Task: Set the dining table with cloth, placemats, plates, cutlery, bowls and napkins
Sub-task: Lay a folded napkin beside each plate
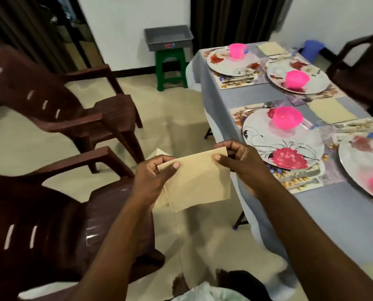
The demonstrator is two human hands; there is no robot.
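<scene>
A folded beige napkin (199, 181) hangs in the air between my hands, left of the table. My left hand (154, 175) pinches its upper left corner and my right hand (241, 159) pinches its upper right corner. The table (333, 213) on the right wears a grey-blue cloth. On it lie floral placemats (238, 80) with flowered plates (289, 148), and a pink bowl (286, 117) sits on each plate. Two beige napkins (331, 110) lie flat on the cloth, one mid-table and one at the far end (270, 48). Cutlery (266, 104) lies beside the plates.
Two dark brown plastic chairs (61, 109) stand to my left, the nearer one (50, 224) right below my left arm. A grey tub (168, 38) sits on a green stool (171, 68) by the far wall. Another brown chair (363, 68) stands behind the table.
</scene>
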